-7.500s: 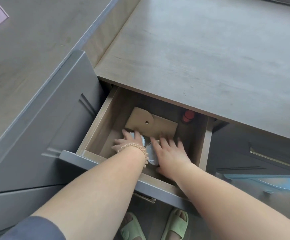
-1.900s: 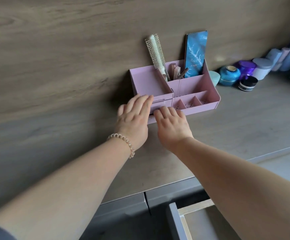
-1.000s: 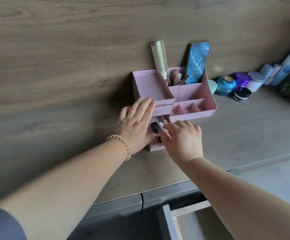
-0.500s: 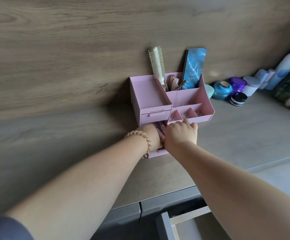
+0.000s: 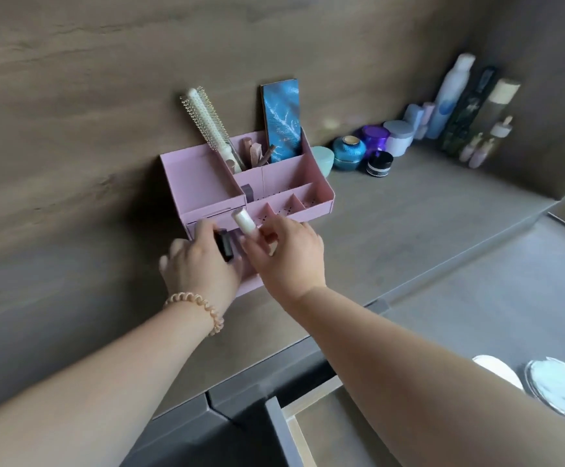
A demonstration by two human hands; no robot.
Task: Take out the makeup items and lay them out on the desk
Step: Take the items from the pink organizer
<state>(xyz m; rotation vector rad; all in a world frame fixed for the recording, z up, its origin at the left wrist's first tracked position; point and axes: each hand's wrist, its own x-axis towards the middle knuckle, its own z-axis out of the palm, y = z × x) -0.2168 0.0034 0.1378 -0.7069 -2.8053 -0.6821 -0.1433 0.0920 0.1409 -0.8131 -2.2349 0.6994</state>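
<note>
A pink organiser stands on the desk against the wood wall. Its small lower drawer is pulled out under my hands. My left hand is closed on a black tube just above that drawer. My right hand pinches a pale white tube, held tilted over the drawer. A round hairbrush, a blue flat case and several pink sticks stand in the organiser's back compartments.
Jars and tall bottles line the wall to the right of the organiser. The desk drawer below hangs open at the bottom. Two round white compacts lie on the lower surface at the right.
Half a second ago both hands were down inside the small pink drawer. Now they have lifted, the left with a black tube and the right with a pale tube.
</note>
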